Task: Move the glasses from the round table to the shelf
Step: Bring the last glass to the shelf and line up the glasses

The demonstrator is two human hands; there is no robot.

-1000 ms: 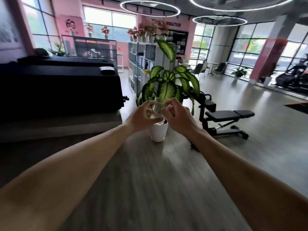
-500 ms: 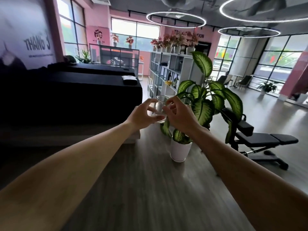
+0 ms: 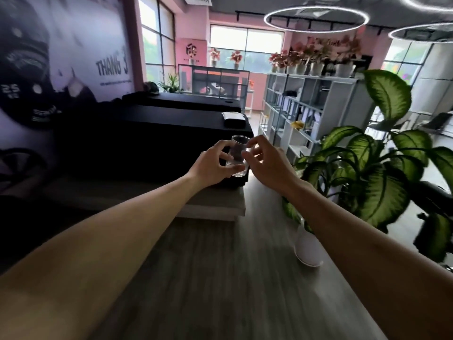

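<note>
I've got one clear glass (image 3: 237, 155) up in the air at chest height, dead centre of view, upright or nearly so. My left hand (image 3: 210, 165) grips it from the 9 o'clock side, fingers curled round the lower wall and base. My right hand (image 3: 264, 163) sits at its 3 o'clock w/ thumb and forefinger pinching near the upper wall; the other fingers are loosely curled. Can't tell if more than one glass is stacked there.

The step, as I read it: carry to the white shelf unit (image 3: 306, 111), which stands at approx 1 o'clock, well apart from the glass. To do it well I'd keep the rim level, keep both hands on until a free cubby is right in front, and steer wide of the big leafy plant (image 3: 382, 155) at 3 o'clock and its white pot (image 3: 307, 251) on the floor, since a leaf could snag my right arm. Also pass clear of the black padded bench (image 3: 152, 141) at 10 o'clock.

Writing: the wall poster (image 3: 61, 57) at 10-11 o'clock reads "THANG 3"; smaller line under it too blurred. A "25" shows on the poster's dark shape. Pink wall logo at 12 o'clock isn't legible.
</note>
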